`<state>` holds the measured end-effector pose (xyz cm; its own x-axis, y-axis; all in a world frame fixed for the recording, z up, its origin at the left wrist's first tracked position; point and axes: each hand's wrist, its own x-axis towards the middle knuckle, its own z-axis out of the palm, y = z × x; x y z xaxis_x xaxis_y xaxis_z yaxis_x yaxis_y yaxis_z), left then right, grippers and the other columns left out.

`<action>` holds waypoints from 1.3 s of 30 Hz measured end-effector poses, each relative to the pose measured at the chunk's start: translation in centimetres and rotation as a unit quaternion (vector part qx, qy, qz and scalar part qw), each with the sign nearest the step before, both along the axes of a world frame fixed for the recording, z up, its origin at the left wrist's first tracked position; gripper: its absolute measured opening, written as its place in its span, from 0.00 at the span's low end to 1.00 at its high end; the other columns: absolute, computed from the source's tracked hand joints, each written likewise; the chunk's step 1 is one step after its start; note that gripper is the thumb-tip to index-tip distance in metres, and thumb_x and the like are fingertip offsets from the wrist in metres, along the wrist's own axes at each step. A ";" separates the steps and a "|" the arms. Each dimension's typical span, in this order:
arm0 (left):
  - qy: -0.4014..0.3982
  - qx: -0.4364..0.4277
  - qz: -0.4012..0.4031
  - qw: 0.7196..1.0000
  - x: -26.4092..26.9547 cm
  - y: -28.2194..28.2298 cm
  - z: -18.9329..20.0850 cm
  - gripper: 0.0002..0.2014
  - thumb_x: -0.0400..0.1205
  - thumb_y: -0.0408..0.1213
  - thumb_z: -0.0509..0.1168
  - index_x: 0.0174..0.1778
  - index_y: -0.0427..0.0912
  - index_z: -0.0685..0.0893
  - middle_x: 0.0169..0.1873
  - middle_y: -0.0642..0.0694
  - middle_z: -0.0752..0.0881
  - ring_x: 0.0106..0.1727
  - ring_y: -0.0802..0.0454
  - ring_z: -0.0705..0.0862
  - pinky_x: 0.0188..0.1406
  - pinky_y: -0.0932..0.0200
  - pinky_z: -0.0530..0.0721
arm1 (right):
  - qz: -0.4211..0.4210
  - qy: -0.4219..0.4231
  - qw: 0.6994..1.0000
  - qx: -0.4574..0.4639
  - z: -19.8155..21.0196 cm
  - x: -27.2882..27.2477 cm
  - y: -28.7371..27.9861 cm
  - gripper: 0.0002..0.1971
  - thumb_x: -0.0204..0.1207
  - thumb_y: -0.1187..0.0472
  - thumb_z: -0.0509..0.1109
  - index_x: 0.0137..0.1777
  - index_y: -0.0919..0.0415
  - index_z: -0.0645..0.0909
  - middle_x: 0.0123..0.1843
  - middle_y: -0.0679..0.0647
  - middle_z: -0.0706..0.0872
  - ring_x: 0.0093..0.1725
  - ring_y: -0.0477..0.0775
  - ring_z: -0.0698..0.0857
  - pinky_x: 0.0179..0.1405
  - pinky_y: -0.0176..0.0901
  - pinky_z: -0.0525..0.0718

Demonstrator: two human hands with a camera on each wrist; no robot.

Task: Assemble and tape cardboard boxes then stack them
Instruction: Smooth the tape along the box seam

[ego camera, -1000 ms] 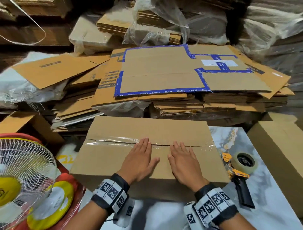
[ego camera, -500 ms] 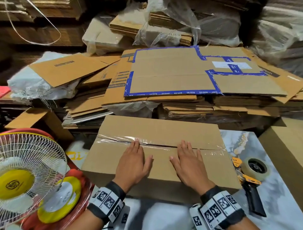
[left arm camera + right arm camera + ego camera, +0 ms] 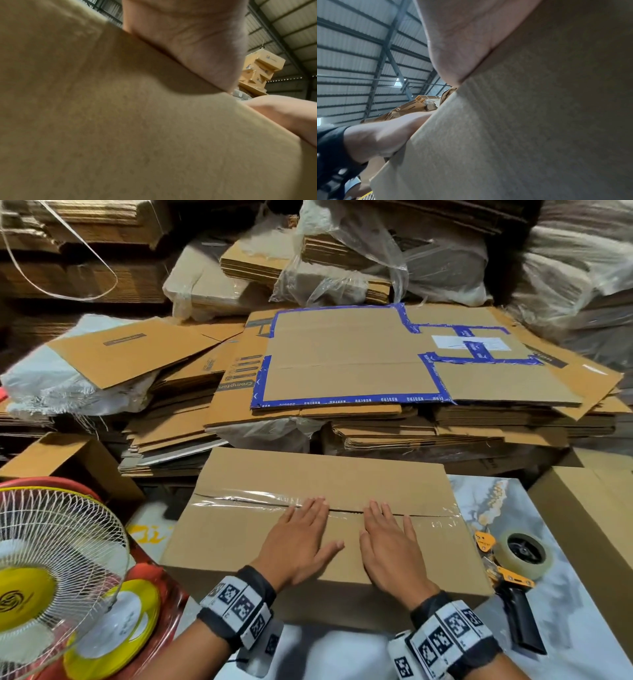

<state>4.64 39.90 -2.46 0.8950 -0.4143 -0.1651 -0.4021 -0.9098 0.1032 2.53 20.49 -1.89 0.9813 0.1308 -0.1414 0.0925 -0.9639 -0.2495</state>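
Observation:
A closed brown cardboard box lies on the marbled table in front of me. Clear tape runs along its centre seam. My left hand and my right hand lie flat side by side on the near flap, fingers straight, fingertips on the taped seam. An orange and black tape dispenser with a clear roll rests on the table right of the box. Both wrist views show only the box side close up and the heel of each palm.
Stacks of flattened cartons, one edged in blue tape, rise behind the box. A white table fan stands at the left over a red stool. Another brown box sits at the right, and a smaller one at the left.
Both hands stay flat on the near flap; the left hand spread left then came back toward the right hand. The head view has shifted slightly.

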 end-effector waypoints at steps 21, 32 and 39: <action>0.024 0.000 0.137 0.990 -0.5 2.2 -0.2 0.44 0.86 0.68 0.36 0.89 0.37 0.40 0.88 0.38 0.37 0.89 0.44 0.36 0.88 0.46 0.39 | 0.024 0.011 1.000 0.007 -0.3 1.8 -3.4 0.34 0.88 0.36 0.45 0.90 0.51 0.49 0.91 0.46 0.49 0.89 0.46 0.46 0.88 0.55 0.41; 0.004 -0.005 0.121 0.993 -0.8 4.6 -0.4 0.44 0.87 0.68 0.38 0.89 0.37 0.43 0.89 0.40 0.42 0.90 0.46 0.40 0.89 0.47 0.42 | 0.075 0.010 0.997 0.005 0.3 0.9 0.4 0.46 0.77 0.28 0.31 0.91 0.55 0.46 0.91 0.49 0.47 0.90 0.48 0.44 0.86 0.46 0.42; -0.005 0.016 0.247 0.969 -0.5 6.2 -0.7 0.49 0.84 0.71 0.35 0.88 0.31 0.43 0.88 0.31 0.41 0.89 0.38 0.39 0.87 0.43 0.39 | 0.040 0.001 0.999 -0.018 -0.4 0.9 -0.6 0.40 0.84 0.32 0.37 0.91 0.55 0.46 0.91 0.50 0.47 0.90 0.50 0.45 0.86 0.48 0.42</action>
<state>4.10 46.12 -3.13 0.9844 0.0704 -0.1610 0.0827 -0.9940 0.0710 3.44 19.87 -2.26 0.9676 0.2036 -0.1493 0.1692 -0.9619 -0.2148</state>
